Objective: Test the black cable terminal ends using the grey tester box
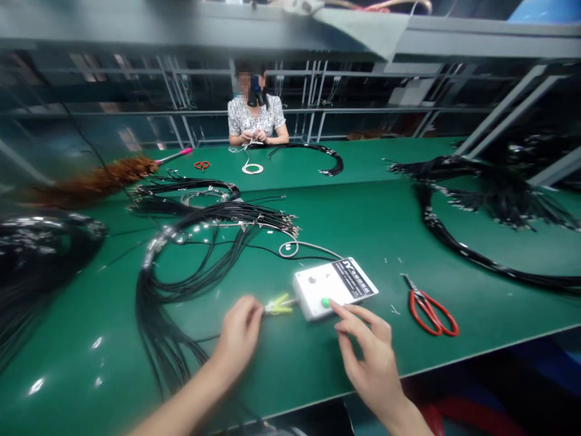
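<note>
White box [311, 292] labelled "JY": right hand [370, 351], fingers apart, touches its green button [325, 302]; left hand [239, 330], fingers pinched together, beside yellow clip [277, 307].

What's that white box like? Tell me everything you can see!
The white box sits crooked on the green table. Its top has a green button, a dark round knob and a black label with pale print. It looks hard; I can't tell plastic from metal. The right hand touches the button. A grey cable reaches its far side.
</note>
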{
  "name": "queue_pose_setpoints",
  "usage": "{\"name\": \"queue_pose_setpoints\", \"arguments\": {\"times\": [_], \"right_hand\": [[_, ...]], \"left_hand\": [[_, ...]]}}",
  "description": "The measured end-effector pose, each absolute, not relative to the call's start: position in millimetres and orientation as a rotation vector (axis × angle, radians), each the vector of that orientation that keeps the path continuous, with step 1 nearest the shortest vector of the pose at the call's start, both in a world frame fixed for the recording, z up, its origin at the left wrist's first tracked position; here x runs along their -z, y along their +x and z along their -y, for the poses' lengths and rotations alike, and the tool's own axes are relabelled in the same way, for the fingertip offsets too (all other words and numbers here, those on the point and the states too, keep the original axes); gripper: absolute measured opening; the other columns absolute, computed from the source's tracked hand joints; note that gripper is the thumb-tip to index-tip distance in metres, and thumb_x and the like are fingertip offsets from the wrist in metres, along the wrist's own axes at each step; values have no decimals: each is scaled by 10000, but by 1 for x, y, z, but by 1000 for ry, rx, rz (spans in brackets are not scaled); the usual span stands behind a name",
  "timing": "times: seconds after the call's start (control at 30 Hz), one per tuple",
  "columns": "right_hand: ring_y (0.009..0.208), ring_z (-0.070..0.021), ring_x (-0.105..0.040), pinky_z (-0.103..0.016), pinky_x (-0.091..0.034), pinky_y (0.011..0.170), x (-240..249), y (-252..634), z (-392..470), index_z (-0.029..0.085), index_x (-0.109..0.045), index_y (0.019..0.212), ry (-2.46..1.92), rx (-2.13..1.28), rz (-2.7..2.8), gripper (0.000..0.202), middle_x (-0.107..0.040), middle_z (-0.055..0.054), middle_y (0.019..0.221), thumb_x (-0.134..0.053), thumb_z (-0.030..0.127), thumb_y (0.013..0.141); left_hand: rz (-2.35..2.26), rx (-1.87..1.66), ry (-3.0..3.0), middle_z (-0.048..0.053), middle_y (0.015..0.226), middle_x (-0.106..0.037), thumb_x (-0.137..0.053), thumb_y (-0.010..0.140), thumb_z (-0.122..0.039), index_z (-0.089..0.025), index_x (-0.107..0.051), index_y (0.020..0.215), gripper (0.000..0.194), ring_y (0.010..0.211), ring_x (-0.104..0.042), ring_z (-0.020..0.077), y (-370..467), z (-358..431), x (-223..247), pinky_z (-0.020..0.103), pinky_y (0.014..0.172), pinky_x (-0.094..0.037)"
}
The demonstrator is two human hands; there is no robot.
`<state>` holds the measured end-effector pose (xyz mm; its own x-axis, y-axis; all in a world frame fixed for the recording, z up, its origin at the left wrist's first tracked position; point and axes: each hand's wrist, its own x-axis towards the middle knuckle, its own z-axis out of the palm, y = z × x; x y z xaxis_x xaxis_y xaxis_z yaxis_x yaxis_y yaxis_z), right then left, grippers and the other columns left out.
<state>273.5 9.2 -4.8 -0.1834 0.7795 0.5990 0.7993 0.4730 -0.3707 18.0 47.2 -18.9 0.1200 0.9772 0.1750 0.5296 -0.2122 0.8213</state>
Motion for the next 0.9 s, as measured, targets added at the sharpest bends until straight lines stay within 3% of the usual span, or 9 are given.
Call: {"name": "queue_pose_setpoints", "arguments": {"times": [0.27, 0.53, 0.63, 0.73, 0.8, 0.9], "right_hand": [[1045, -246, -641, -413, -365, 897, 10, 267, -19, 240, -612, 916, -1325, 195, 1960, 169, -757, -2, 1105, -583, 76, 887], [1080, -266, -614, -448, -403, 932, 16, 268, -18, 244, -626, 944, -1270, 173, 1918, 188, -751, -34, 1112, -603, 77, 861], [1112, -263, -604, -454, -441, 930, 18, 259, -8, 235, -618, 1014, -1194, 96, 1936, 239, -725, -67, 1170, -599, 60, 852], [1101, -239, -623, -427, -494, 898, 24, 249, 3, 228, -613, 1044, -1092, -40, 2043, 265, -711, -74, 1198, -564, 46, 858], [1074, -228, -642, -412, -526, 872, 28, 245, 7, 229, -616, 1058, -1056, -101, 2092, 275, -709, -74, 1200, -540, 45, 867], [1047, -230, -656, -412, -555, 857, 33, 244, 7, 229, -625, 1058, -1092, -165, 2065, 266, -709, -84, 1189, -532, 56, 878]], "left_hand": [[-1479, -965, 1846, 22, 762, -578, -453, 955, -233, -184, -572, 786, 212, 727, -559, 177, 10, -45, 21, 275, 674, -427], [-1510, -990, 1733, 14, 751, -587, -475, 949, -260, -180, -578, 782, 212, 707, -560, 160, -2, -38, 13, 251, 637, -439], [-1456, -965, 1646, 15, 804, -601, -512, 930, -270, -188, -577, 927, 105, 727, -589, 156, -4, -34, 12, 247, 645, -464], [-1454, -900, 1716, 26, 880, -603, -543, 889, -205, -204, -519, 1111, 223, 775, -609, 163, -13, -27, 11, 264, 688, -496], [-1479, -807, 1870, 39, 885, -601, -508, 886, -171, -208, -535, 1065, 184, 790, -609, 177, -22, -23, 9, 282, 700, -499], [-1566, -635, 2105, 48, 810, -588, -499, 897, -220, -204, -576, 821, 109, 751, -591, 203, -39, -25, 0, 302, 674, -470]]}}
